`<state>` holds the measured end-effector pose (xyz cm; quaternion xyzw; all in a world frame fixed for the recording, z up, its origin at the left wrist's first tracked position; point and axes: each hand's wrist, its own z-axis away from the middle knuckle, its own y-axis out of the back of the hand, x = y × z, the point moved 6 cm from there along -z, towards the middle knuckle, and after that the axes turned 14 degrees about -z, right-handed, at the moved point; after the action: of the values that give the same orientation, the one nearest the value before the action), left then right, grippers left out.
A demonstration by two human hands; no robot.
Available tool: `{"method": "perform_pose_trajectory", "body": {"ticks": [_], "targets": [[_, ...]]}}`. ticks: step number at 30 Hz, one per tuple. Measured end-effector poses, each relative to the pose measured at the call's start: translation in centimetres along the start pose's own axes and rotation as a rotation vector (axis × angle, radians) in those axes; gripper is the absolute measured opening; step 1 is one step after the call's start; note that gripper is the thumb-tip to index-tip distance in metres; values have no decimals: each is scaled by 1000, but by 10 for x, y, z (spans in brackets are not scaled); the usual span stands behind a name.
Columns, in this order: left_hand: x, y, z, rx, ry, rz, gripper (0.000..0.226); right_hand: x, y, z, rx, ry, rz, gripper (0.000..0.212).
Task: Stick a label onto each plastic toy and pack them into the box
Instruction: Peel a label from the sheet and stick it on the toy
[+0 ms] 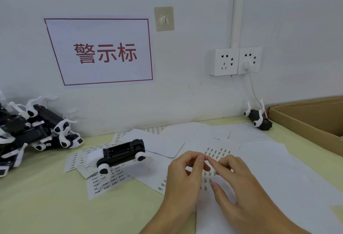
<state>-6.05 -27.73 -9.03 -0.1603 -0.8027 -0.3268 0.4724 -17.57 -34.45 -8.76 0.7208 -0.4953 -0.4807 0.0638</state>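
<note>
Labelling looks barely begun, as we judge it: our left hand [182, 173] and right hand [239, 180] meet fingertip to fingertip above a white sheet of small printed labels [218, 153], seemingly pinching one, though it is too tiny for us to see. One black plastic toy car with white wheels [121, 153] lies belly-up on loose label sheets just left of our hands, waiting. A heap of similar black-and-white toys [37, 130] sits far left, another single toy [259, 117] beside the brown cardboard box [306, 120] at right, whose inside we can hardly see.
</note>
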Motion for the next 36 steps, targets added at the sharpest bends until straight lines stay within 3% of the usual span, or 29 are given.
{"method": "perform_pose_trajectory", "body": {"ticks": [5,10,20,36], "targets": [[1,-1,1,-21,18,-4,23,16,15,-3,206,-212,-349,39],[3,-6,3,-85,-12,-56,21,24,14,-4,193,-357,-562,36],[0,-6,2,-79,-1,-37,13,27,12,-3,201,-403,-538,43],[-3,-7,1,-57,-23,-45,15,37,17,0,314,-410,-413,21]]}}
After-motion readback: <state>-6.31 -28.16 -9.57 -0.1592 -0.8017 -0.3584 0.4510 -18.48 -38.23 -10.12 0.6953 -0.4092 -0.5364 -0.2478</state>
